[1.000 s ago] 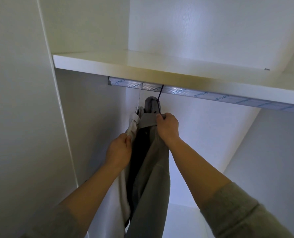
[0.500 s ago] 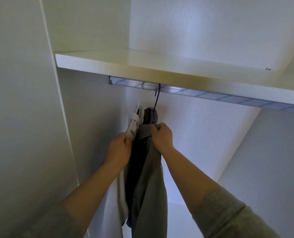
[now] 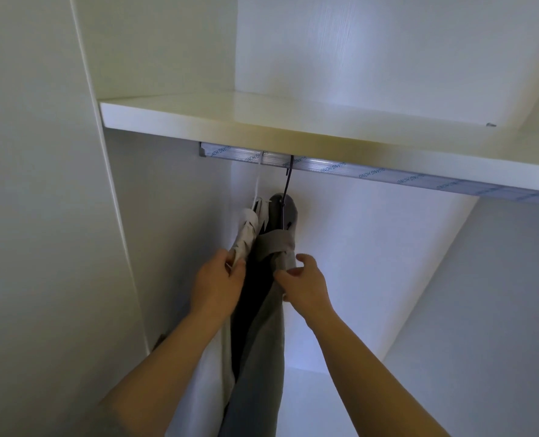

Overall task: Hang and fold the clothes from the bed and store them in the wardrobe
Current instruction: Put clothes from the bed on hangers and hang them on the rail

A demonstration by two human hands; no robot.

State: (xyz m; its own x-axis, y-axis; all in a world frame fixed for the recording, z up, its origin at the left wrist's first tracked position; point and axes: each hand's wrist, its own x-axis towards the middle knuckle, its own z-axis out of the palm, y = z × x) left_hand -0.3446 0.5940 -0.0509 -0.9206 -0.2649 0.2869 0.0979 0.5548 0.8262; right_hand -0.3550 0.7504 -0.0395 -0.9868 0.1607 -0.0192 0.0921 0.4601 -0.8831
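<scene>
Under the wardrobe shelf (image 3: 230,121), a gray garment (image 3: 277,244) and a pale garment (image 3: 246,228) hang from the rail (image 3: 340,167). At their tops, the left hand (image 3: 217,285) pinches the pale garment. The right hand (image 3: 306,285) curls around the gray garment's edge; whether it grips, I cannot tell.

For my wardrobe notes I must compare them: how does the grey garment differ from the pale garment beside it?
The grey garment hangs from a dark hook; the pale garment hangs from a white hook. The grey garment is plain; the pale garment is patterned. Both hang on the rail under the shelf.
</scene>
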